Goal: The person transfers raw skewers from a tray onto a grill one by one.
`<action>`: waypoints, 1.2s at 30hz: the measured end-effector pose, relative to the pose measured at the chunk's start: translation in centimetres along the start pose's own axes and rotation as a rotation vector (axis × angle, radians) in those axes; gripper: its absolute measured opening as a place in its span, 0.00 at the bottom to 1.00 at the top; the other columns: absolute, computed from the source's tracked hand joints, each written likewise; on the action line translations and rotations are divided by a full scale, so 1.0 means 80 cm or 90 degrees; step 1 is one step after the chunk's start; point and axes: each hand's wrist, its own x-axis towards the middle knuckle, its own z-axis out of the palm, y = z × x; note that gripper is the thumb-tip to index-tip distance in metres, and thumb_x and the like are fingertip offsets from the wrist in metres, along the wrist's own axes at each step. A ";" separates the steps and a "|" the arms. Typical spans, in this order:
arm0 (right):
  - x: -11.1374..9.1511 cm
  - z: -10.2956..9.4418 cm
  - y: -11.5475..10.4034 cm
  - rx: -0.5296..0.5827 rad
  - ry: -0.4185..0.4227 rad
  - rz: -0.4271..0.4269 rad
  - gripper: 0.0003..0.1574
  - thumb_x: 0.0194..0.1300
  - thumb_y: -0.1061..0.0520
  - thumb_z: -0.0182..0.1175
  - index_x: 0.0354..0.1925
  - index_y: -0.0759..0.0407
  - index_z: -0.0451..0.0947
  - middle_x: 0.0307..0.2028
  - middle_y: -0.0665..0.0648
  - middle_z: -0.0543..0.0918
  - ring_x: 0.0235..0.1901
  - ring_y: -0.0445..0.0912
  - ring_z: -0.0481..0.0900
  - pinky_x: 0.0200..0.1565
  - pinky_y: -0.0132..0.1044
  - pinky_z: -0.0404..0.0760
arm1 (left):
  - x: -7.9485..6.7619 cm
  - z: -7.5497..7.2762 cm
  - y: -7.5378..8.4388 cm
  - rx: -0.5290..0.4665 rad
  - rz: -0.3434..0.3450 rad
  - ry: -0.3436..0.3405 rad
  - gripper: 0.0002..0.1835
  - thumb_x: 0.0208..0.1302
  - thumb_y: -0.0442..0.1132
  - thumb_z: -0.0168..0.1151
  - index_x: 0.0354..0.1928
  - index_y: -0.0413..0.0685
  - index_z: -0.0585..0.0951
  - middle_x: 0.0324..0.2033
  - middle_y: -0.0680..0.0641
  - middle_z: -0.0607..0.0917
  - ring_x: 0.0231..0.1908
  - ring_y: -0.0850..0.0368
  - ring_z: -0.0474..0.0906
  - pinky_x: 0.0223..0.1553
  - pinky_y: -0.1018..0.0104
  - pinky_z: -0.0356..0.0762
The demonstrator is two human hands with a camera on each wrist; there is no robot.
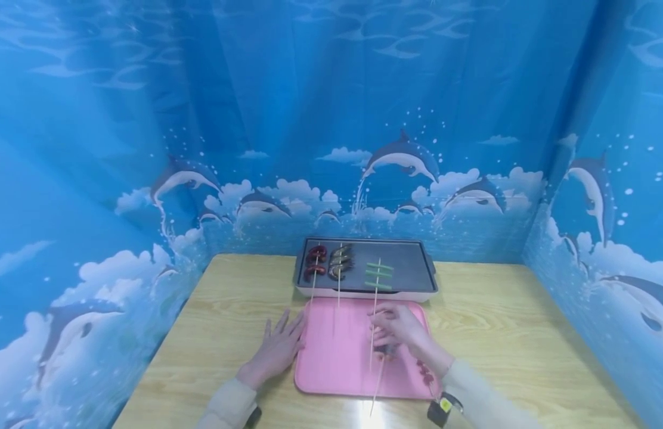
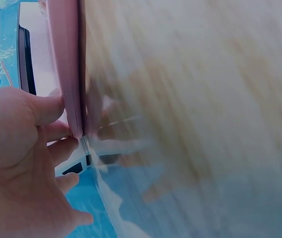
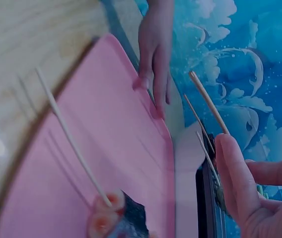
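My right hand [image 1: 398,328] pinches the bare stick of a skewer of green pieces [image 1: 378,277], whose green end is over the dark griddle plate [image 1: 401,253]. The stick's bare end [image 3: 208,103] sticks out past the fingers in the right wrist view. My left hand [image 1: 276,347] rests at the left edge of the pink tray [image 1: 331,363]. Its fingers are spread, and in the left wrist view the thumb [image 2: 49,108] touches the tray's side. Below the right hand, a skewer with black and pinkish pieces [image 3: 112,215] lies on the tray, partly hidden in the head view.
Two more skewers lie on the griddle's left part, one with dark red pieces [image 1: 316,262] and one with shrimp-like pieces [image 1: 340,262]. Another skewer with red pieces [image 1: 425,374] is at the tray's right side, under my right forearm. A dolphin-print curtain [image 1: 331,149] surrounds the wooden table [image 1: 487,316].
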 end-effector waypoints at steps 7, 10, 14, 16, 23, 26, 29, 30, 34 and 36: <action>0.048 -0.011 -0.014 -0.048 0.046 0.013 0.20 0.65 0.62 0.54 0.52 0.72 0.72 0.31 0.62 0.84 0.24 0.50 0.83 0.35 0.50 0.83 | 0.000 0.001 0.000 0.004 -0.001 -0.004 0.28 0.70 0.47 0.44 0.68 0.46 0.58 0.69 0.45 0.56 0.69 0.38 0.43 0.62 0.30 0.38; 0.069 -0.015 -0.017 -0.078 0.070 0.028 0.19 0.63 0.61 0.56 0.51 0.69 0.75 0.32 0.62 0.84 0.24 0.49 0.83 0.36 0.50 0.83 | 0.000 0.002 0.000 0.005 -0.002 0.001 0.28 0.70 0.47 0.44 0.68 0.45 0.58 0.69 0.45 0.56 0.69 0.37 0.43 0.62 0.30 0.38; 0.094 -0.021 -0.016 -0.098 0.087 0.033 0.18 0.61 0.63 0.57 0.50 0.70 0.76 0.34 0.67 0.83 0.23 0.47 0.83 0.36 0.48 0.83 | 0.000 0.003 0.000 0.006 -0.003 0.006 0.28 0.70 0.47 0.44 0.68 0.45 0.58 0.69 0.45 0.56 0.69 0.38 0.43 0.62 0.30 0.38; 0.103 -0.024 -0.015 -0.106 0.091 0.034 0.18 0.61 0.64 0.58 0.49 0.71 0.75 0.34 0.67 0.83 0.23 0.47 0.83 0.36 0.48 0.83 | 0.000 0.004 0.000 0.006 -0.004 0.006 0.28 0.70 0.47 0.44 0.68 0.45 0.58 0.69 0.45 0.56 0.69 0.38 0.42 0.62 0.30 0.38; 0.124 -0.029 -0.019 -0.081 0.117 0.058 0.16 0.61 0.63 0.58 0.47 0.71 0.75 0.31 0.64 0.84 0.22 0.45 0.82 0.37 0.47 0.83 | 0.000 0.001 0.002 -0.004 -0.011 0.006 0.28 0.70 0.47 0.44 0.69 0.46 0.57 0.69 0.45 0.56 0.69 0.38 0.42 0.62 0.30 0.38; 0.129 -0.030 -0.020 -0.069 0.128 0.071 0.15 0.61 0.63 0.59 0.45 0.71 0.76 0.31 0.64 0.84 0.21 0.45 0.82 0.35 0.44 0.84 | 0.000 0.000 0.003 -0.003 -0.011 0.007 0.28 0.70 0.47 0.44 0.69 0.46 0.58 0.69 0.45 0.56 0.69 0.38 0.43 0.62 0.29 0.38; 0.131 -0.030 -0.020 -0.086 0.136 0.072 0.12 0.60 0.62 0.59 0.42 0.70 0.77 0.30 0.65 0.84 0.21 0.46 0.82 0.34 0.44 0.84 | 0.000 0.000 0.003 0.001 -0.008 0.009 0.28 0.70 0.47 0.44 0.69 0.45 0.57 0.69 0.45 0.56 0.69 0.38 0.43 0.61 0.29 0.39; 0.132 -0.031 -0.020 -0.098 0.142 0.074 0.11 0.60 0.61 0.60 0.40 0.69 0.78 0.29 0.64 0.84 0.20 0.47 0.82 0.34 0.45 0.84 | 0.000 0.000 0.003 0.002 -0.007 0.010 0.28 0.70 0.47 0.44 0.69 0.45 0.57 0.69 0.45 0.56 0.69 0.38 0.43 0.61 0.29 0.39; 0.131 -0.030 -0.020 -0.184 0.168 0.058 0.08 0.59 0.59 0.62 0.33 0.65 0.80 0.26 0.62 0.83 0.20 0.49 0.82 0.33 0.47 0.84 | -0.001 0.001 0.003 0.011 -0.001 0.014 0.28 0.70 0.47 0.44 0.69 0.45 0.58 0.69 0.45 0.56 0.69 0.38 0.44 0.61 0.29 0.40; 0.130 -0.029 -0.020 -0.234 0.179 0.048 0.08 0.58 0.57 0.63 0.30 0.63 0.80 0.24 0.60 0.82 0.20 0.49 0.83 0.32 0.46 0.84 | -0.001 0.001 0.002 0.012 -0.003 0.014 0.28 0.70 0.47 0.44 0.68 0.45 0.58 0.69 0.45 0.57 0.69 0.38 0.44 0.61 0.29 0.40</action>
